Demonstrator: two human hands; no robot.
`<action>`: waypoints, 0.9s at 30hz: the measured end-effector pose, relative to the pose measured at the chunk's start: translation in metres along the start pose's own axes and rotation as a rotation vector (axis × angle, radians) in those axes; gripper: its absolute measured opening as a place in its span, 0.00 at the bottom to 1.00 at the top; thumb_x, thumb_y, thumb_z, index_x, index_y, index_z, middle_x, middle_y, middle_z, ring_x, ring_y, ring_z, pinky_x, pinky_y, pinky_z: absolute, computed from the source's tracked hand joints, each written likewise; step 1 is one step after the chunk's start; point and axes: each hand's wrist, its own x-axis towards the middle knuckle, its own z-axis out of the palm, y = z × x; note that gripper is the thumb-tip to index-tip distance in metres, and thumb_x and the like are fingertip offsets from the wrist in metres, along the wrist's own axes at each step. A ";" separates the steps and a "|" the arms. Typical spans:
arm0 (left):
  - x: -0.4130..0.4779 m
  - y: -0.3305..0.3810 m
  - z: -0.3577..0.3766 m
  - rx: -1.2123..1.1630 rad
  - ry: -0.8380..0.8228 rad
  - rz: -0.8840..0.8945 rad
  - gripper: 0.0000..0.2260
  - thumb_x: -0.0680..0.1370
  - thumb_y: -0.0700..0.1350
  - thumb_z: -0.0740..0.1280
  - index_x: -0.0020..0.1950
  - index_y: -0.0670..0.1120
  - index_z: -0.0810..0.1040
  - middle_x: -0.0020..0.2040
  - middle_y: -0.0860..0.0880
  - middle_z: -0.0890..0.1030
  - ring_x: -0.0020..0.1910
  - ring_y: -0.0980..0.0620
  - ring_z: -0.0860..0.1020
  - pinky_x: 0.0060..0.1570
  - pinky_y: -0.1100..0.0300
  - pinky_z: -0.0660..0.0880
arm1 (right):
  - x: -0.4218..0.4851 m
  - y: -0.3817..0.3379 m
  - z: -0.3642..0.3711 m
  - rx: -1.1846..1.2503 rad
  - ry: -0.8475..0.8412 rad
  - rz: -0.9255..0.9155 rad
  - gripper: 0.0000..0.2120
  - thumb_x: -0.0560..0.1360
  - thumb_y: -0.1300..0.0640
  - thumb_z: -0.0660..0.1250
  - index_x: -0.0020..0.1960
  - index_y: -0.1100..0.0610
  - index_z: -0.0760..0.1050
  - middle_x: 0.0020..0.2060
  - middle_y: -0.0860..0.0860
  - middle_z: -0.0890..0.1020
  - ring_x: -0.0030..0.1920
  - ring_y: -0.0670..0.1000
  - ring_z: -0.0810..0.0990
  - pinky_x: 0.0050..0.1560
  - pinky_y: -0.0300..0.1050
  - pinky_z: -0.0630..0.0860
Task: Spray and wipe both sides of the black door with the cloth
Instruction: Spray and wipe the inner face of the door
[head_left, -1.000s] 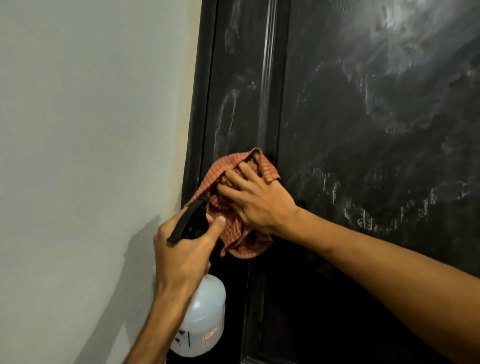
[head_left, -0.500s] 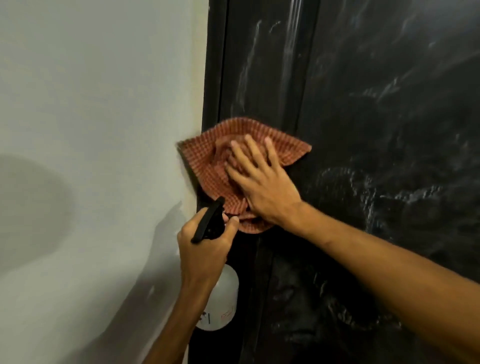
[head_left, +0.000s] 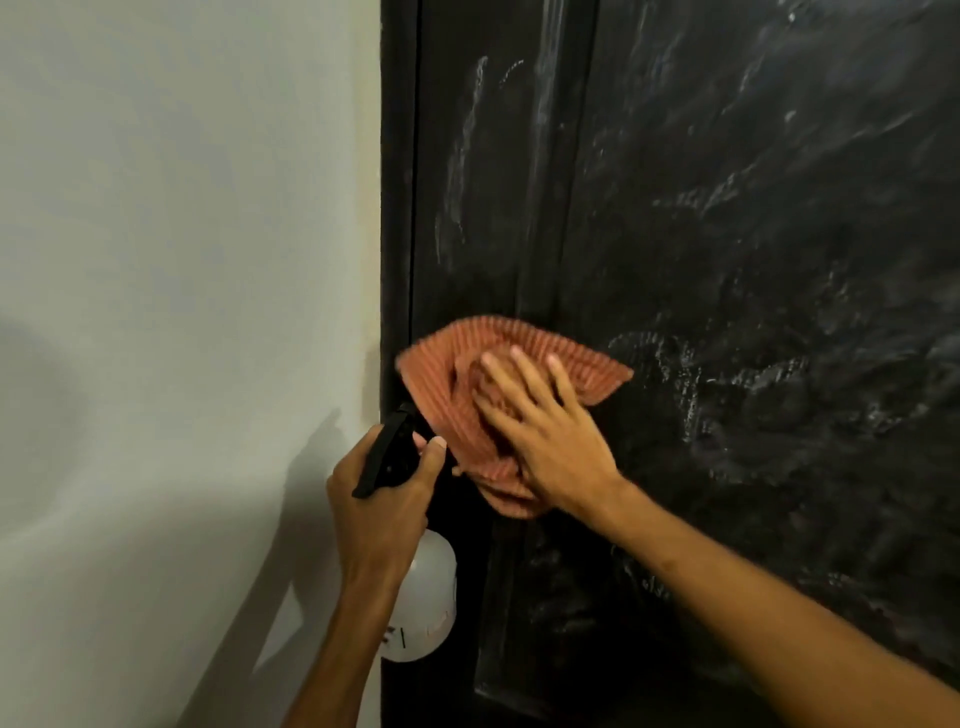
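The right hand (head_left: 545, 441) presses flat, fingers extended, on the soft orange ribbed cloth (head_left: 498, 374) against the streaked black panelled door (head_left: 753, 260) near its left edge. The cloth is limp; bunch it under the palm. The left hand (head_left: 379, 509) grips the white plastic spray bottle (head_left: 426, 613) at its black trigger head.

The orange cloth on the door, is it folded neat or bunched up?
Bunched up. The orange cloth lies crumpled, with uneven edges, under the right hand, whose straight fingers press it against the black door.

right hand (head_left: 550, 436) flat w/ fingers spread, pressing, left hand (head_left: 382, 499) in curled grip, thumb up
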 end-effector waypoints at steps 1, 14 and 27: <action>-0.002 -0.002 -0.002 -0.019 -0.010 -0.015 0.08 0.76 0.43 0.78 0.40 0.47 0.81 0.27 0.51 0.78 0.24 0.54 0.75 0.24 0.64 0.72 | -0.022 -0.012 0.012 0.021 -0.077 -0.049 0.34 0.77 0.43 0.54 0.81 0.52 0.59 0.83 0.58 0.50 0.82 0.63 0.48 0.79 0.65 0.46; -0.025 -0.007 0.029 -0.041 -0.259 -0.007 0.08 0.76 0.42 0.77 0.40 0.50 0.81 0.31 0.49 0.81 0.28 0.54 0.78 0.31 0.58 0.76 | -0.122 -0.015 0.021 0.410 -0.178 0.638 0.23 0.74 0.45 0.58 0.57 0.58 0.83 0.54 0.56 0.85 0.69 0.63 0.73 0.79 0.63 0.34; 0.054 0.030 0.059 -0.048 -0.122 0.097 0.10 0.75 0.44 0.78 0.40 0.55 0.81 0.32 0.52 0.82 0.30 0.52 0.80 0.35 0.51 0.79 | 0.047 0.028 -0.015 0.154 0.073 0.076 0.31 0.73 0.52 0.57 0.77 0.50 0.67 0.78 0.54 0.66 0.74 0.60 0.66 0.67 0.58 0.65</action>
